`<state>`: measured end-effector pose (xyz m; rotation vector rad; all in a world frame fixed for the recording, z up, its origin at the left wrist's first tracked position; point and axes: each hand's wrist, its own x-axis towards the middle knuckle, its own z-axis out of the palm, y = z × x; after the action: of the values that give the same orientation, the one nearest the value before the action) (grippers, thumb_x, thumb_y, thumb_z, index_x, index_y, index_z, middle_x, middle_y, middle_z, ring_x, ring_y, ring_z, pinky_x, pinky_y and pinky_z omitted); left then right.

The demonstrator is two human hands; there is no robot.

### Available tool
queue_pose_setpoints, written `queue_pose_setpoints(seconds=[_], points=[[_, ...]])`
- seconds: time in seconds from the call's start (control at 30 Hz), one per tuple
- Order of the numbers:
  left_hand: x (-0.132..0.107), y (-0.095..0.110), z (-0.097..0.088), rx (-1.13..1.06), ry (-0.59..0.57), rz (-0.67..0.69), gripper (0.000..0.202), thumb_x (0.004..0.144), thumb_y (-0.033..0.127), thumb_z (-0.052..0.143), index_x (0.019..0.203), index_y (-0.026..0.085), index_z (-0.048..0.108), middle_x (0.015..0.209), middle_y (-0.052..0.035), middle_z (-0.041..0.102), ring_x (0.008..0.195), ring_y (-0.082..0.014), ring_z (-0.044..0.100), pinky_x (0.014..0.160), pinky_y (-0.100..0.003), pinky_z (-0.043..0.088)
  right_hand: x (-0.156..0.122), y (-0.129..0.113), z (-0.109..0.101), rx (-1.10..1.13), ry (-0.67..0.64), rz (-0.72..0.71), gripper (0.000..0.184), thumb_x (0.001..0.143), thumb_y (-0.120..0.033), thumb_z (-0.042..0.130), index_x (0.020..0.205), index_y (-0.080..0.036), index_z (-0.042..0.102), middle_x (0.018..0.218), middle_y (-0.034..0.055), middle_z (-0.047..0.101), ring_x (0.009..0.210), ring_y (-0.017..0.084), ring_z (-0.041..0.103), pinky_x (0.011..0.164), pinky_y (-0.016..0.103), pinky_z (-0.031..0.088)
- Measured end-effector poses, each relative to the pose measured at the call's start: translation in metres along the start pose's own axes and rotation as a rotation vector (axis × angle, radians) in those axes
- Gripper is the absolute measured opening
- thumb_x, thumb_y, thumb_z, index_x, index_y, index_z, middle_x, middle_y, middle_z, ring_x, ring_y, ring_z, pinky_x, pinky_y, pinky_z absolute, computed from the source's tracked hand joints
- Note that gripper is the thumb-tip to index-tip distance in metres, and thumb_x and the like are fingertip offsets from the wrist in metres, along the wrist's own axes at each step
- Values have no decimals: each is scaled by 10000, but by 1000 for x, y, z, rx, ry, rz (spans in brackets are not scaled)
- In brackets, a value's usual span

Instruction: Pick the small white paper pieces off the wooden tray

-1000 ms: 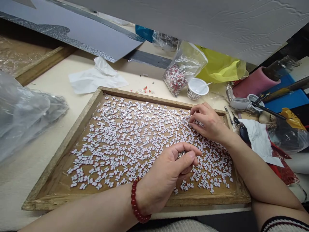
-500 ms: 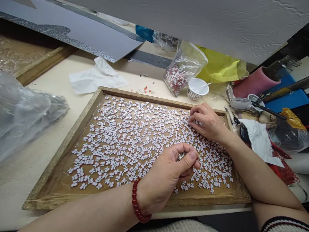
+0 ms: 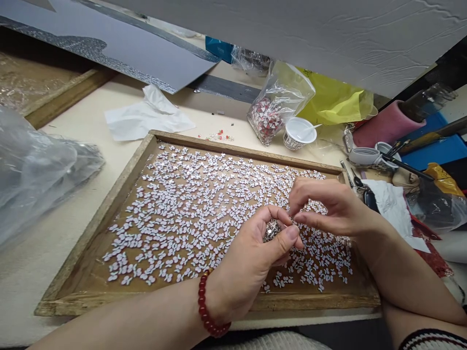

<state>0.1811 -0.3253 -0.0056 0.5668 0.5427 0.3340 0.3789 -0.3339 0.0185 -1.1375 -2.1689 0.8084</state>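
Observation:
A shallow wooden tray (image 3: 109, 214) lies in front of me, its brown floor covered with several small pale lilac flower-shaped pieces (image 3: 189, 214). My left hand (image 3: 251, 262), with a red bead bracelet at the wrist, is cupped above the tray's near right part and holds a little heap of small silvery metal pieces (image 3: 272, 231). My right hand (image 3: 328, 206) hovers just to its right, thumb and forefinger pinched together at the edge of that heap. What the pinch holds is too small to make out.
Behind the tray stand a clear bag of red and white pieces (image 3: 272, 114), a small white cup (image 3: 299, 132) and a yellow bag (image 3: 335, 99). Crumpled white tissue (image 3: 146, 116) lies at the back left, clear plastic (image 3: 32, 170) at the left, tools and clutter (image 3: 383, 158) at the right.
My right hand has left the far right of the tray and come down and left to my left hand, pinching at the silvery heap. My left hand has opened slightly.

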Motion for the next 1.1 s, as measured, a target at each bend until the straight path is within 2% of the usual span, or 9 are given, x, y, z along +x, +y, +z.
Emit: queue_pose_setpoints(seconds=[0.13,0.3,0.43,0.53,0.6,0.77,0.87,1.0,1.1], points=[[0,0,1,20,17,38,194,867,259,649,840,192,468,715,43,572,656,-70,439,597,-187,321,0,-6,3,111,-46,-9,48,872,-191,600,868,-144,611,796,35,650,759,100,569,718,271,485],[0,-1,1,-16,32,34,189,867,278,654,849,190,487,712,44,572,612,-57,421,557,-177,300,-1,-3,5,177,-10,-8,35,854,-180,610,839,-150,604,740,17,630,714,97,560,669,264,486],[2,-1,1,-62,29,44,175,890,286,618,817,159,524,667,41,551,504,-36,308,488,-179,237,-2,-5,-2,105,160,55,27,838,-159,612,838,-183,599,748,1,601,702,103,551,653,278,481],[3,-2,0,-81,-7,-4,214,891,301,608,766,139,547,601,44,519,452,-27,264,449,-181,189,-4,-6,-15,-84,349,130,61,815,-145,623,809,-198,592,745,2,590,695,119,544,642,296,460],[3,-4,-2,-79,-32,-46,254,878,346,621,745,139,558,562,50,494,430,-26,255,430,-185,156,-7,-3,-23,-251,402,197,68,806,-152,623,787,-206,587,737,2,593,679,125,531,633,302,443],[2,-7,-3,-33,-6,-61,300,831,399,671,717,138,577,525,62,452,431,-29,267,424,-185,144,-18,27,-18,-520,358,322,54,805,-173,591,776,-214,571,732,6,605,682,136,538,634,293,432],[2,-6,-2,-18,9,-61,280,829,386,677,745,131,600,557,55,471,446,-28,280,434,-181,166,-18,44,-3,-594,377,299,61,818,-175,556,763,-204,556,739,28,618,715,159,557,674,310,443],[3,-5,0,-19,39,-48,205,870,331,633,847,127,625,674,22,554,473,-30,267,457,-185,185,-14,52,10,-651,349,238,90,835,-166,516,753,-199,537,750,53,628,742,181,557,701,327,441],[3,-5,0,-25,43,-80,235,872,354,625,791,136,596,627,34,531,455,-33,243,448,-200,154,-13,55,12,-693,308,223,91,832,-154,515,752,-195,534,745,53,622,743,186,549,713,333,433]])
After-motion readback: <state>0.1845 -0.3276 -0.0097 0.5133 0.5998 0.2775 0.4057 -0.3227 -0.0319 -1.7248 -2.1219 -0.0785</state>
